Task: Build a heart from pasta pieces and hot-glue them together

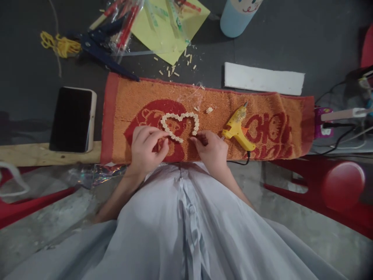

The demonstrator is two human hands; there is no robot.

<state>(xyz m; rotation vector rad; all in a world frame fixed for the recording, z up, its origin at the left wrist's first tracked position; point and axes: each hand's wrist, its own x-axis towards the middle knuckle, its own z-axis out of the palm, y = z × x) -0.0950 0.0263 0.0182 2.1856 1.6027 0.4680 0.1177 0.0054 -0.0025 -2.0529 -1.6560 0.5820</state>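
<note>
No legible words or numbers, green print (178,25) on clear wrapper (174,16) too blurred to read

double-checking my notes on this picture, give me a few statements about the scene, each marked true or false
1. The heart outline and the glue gun lie on the towel. True.
2. The heart outline is closed all around. False: it has a gap at its lower right.
3. The right hand is nearer the glue gun than the left hand. True.
4. The glue gun is blue. False: it is yellow.
</note>
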